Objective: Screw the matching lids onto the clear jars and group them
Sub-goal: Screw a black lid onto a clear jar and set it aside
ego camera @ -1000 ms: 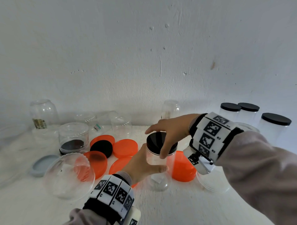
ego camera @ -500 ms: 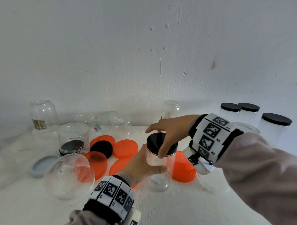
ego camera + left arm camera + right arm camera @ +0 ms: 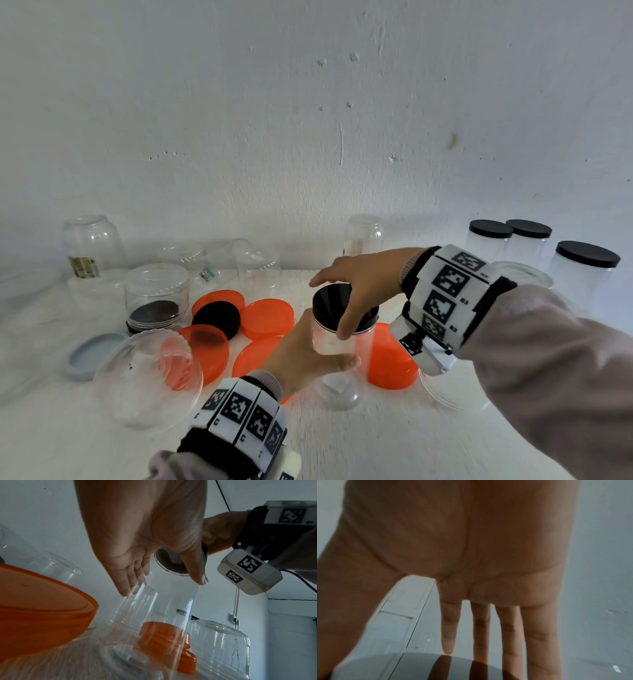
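A tall clear jar [image 3: 337, 373] stands upright at the middle of the white table, with a glossy black lid [image 3: 329, 303] on its mouth. My left hand [image 3: 301, 353] wraps the jar's body, thumb across the front and fingers behind. My right hand [image 3: 356, 294] lies over the lid: the thumb presses the near rim and the fingers stretch across the top, index slightly raised. The left wrist view looks up through the jar [image 3: 154, 615] at the lid's underside [image 3: 171, 563]. In the right wrist view nearly straight fingers [image 3: 479, 628] reach over the lid [image 3: 402, 669].
Three clear jars with black lids [image 3: 513, 240] stand grouped at the back right. Several orange lids [image 3: 267, 318], a loose black lid [image 3: 215, 317] and a grey lid [image 3: 92, 356] lie left of the jar. Upturned clear jars [image 3: 92, 246] line the wall; a wide clear container [image 3: 147, 377] lies front left.
Almost nothing has moved. Both hands keep their hold on the jar and the lid, and the right hand has shifted only slightly.
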